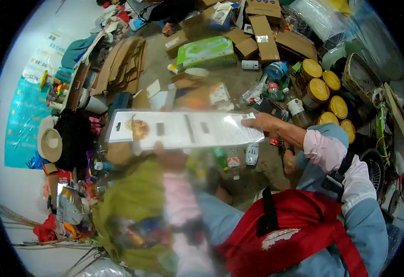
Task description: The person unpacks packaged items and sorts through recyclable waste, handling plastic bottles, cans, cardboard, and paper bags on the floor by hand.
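A long white flat package with a clear plastic cover (pixel 174 130) is held level in front of me. It has a hang hole at its left end, a round brown picture and fine print at the right. My right hand (pixel 264 123) is closed on its right end. My left hand (pixel 170 158), smeared by motion, grips the lower edge left of the middle, with the thumb on the near side. Beneath my left forearm sits an olive-green sack (pixel 128 198) with blurred colourful items in it.
Flattened cardboard (pixel 121 67) leans at the left. A green box (pixel 206 53) lies at the back. Several yellow-lidded tins (pixel 319 90) and a bottle (pixel 296 107) stand at the right. A green bottle (pixel 220 157) lies on the floor beyond my legs. Red cloth (pixel 285 221) covers my lap.
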The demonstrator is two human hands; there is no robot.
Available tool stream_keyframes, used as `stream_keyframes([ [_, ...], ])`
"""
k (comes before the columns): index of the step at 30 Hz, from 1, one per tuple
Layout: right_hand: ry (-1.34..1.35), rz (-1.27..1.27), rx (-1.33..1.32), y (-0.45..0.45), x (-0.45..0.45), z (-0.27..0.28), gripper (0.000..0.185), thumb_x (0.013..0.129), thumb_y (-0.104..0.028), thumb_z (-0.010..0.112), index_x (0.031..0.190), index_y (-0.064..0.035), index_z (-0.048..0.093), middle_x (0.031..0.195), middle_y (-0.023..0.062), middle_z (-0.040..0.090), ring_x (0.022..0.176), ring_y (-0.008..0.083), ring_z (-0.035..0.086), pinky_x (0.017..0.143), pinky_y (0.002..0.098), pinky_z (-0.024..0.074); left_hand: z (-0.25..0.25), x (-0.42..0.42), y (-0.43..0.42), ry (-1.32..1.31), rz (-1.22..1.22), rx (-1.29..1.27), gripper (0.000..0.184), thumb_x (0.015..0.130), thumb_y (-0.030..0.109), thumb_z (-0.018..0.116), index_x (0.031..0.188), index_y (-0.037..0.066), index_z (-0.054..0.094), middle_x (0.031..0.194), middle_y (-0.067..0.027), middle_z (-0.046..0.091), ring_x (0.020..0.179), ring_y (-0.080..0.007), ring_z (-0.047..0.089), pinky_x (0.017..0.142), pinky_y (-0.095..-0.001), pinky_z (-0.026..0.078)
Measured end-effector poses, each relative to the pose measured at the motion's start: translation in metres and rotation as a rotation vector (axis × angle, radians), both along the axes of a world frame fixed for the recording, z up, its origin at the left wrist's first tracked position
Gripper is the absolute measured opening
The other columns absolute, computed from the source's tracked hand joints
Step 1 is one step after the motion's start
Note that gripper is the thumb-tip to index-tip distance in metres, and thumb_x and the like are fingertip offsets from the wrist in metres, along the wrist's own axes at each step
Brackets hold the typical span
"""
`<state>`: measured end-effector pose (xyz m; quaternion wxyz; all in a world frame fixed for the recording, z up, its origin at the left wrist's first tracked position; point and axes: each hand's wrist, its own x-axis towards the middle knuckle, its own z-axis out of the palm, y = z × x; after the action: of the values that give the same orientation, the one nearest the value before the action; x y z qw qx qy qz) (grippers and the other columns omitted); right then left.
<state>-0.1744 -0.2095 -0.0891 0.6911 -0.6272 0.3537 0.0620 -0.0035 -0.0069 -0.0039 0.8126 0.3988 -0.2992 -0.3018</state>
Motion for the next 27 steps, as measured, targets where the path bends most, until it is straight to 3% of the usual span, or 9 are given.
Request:
stream_keyframes([
  [3,0.009,-0.011,0.057,0.010,-0.003,0.009,0.030,0.079,-0.028,0.061,0.089,0.0004,0.061,0.076,0.0040,0.058,0.063,0.0119,0.049,0.053,0.0283,0.0363,-0.007,0.009,-0.001,0.014,0.055,-0.003,0.091,0.072,0.066,0.048,0.132,0.002,0.026,0.134,-0.0156,0.034,0.124,-0.0294,0.033,0.103,-0.0437,0.027],
  [4,0.076,-0.022,-0.103,0.011,0.008,-0.006,0.032,0.080,-0.026,0.061,0.093,0.0034,0.060,0.082,0.0052,0.059,0.070,0.0127,0.052,0.059,0.0280,0.0398,-0.011,0.014,-0.001,0.069,0.090,-0.014,0.092,0.072,0.067,0.048,0.132,0.001,0.026,0.133,-0.0162,0.034,0.123,-0.0296,0.034,0.103,-0.0440,0.027],
  [7,-0.290,-0.100,0.136,0.015,-0.005,0.030,0.031,0.082,-0.024,0.059,0.097,0.0036,0.059,0.086,0.0064,0.061,0.075,0.0132,0.054,0.065,0.0268,0.0421,-0.001,0.014,0.004,0.257,0.198,-0.032,0.092,0.072,0.067,0.050,0.132,0.003,0.025,0.129,-0.0186,0.037,0.118,-0.0338,0.038,0.100,-0.0468,0.030],
  [11,-0.294,-0.155,0.350,0.014,-0.001,0.021,0.031,0.083,-0.020,0.056,0.103,0.0032,0.057,0.094,0.0077,0.062,0.079,0.0144,0.059,0.068,0.0273,0.0466,-0.015,0.024,0.007,0.271,0.312,-0.076,0.083,0.074,0.065,0.048,0.130,0.006,0.030,0.126,-0.0198,0.040,0.113,-0.0355,0.042,0.098,-0.0476,0.033],
  [15,-0.346,-0.204,0.308,0.010,-0.006,0.006,0.035,0.084,-0.019,0.055,0.109,0.0051,0.052,0.096,0.0097,0.062,0.076,0.0151,0.061,0.069,0.0265,0.0481,0.002,0.010,0.001,0.274,0.360,-0.023,0.078,0.076,0.062,0.046,0.130,0.007,0.032,0.124,-0.0165,0.043,0.109,-0.0321,0.046,0.094,-0.0456,0.036],
  [16,-0.302,-0.177,0.271,0.006,-0.007,0.005,0.038,0.082,-0.029,0.056,0.104,0.0017,0.055,0.090,0.0077,0.062,0.077,0.0145,0.057,0.068,0.0263,0.0442,-0.002,0.012,0.001,0.247,0.355,-0.034,0.077,0.077,0.062,0.045,0.129,0.007,0.033,0.124,-0.0152,0.043,0.109,-0.0309,0.046,0.094,-0.0449,0.036],
  [19,-0.353,-0.162,0.220,0.003,-0.010,0.007,0.035,0.081,-0.029,0.057,0.099,0.0006,0.058,0.086,0.0061,0.062,0.073,0.0136,0.057,0.066,0.0255,0.0443,-0.003,0.015,0.004,0.188,0.223,-0.070,0.072,0.078,0.059,0.045,0.127,0.006,0.036,0.123,-0.0131,0.044,0.109,-0.0291,0.045,0.094,-0.0438,0.036],
  [24,-0.364,-0.049,-0.037,-0.005,-0.021,-0.008,0.030,0.082,-0.024,0.056,0.097,0.0012,0.060,0.082,0.0036,0.063,0.065,0.0101,0.056,0.058,0.0244,0.0446,-0.007,0.010,0.008,0.217,0.241,-0.039,0.066,0.079,0.053,0.047,0.125,0.006,0.038,0.122,-0.0116,0.044,0.111,-0.0281,0.043,0.095,-0.0431,0.034],
  [27,-0.238,0.042,-0.013,-0.003,-0.014,-0.010,0.028,0.085,-0.021,0.054,0.098,0.0040,0.060,0.089,0.0051,0.062,0.072,0.0086,0.057,0.064,0.0235,0.0459,-0.026,0.020,0.014,0.056,0.228,0.050,0.060,0.080,0.044,0.046,0.125,0.005,0.038,0.123,-0.0126,0.043,0.112,-0.0274,0.042,0.096,-0.0423,0.034],
])
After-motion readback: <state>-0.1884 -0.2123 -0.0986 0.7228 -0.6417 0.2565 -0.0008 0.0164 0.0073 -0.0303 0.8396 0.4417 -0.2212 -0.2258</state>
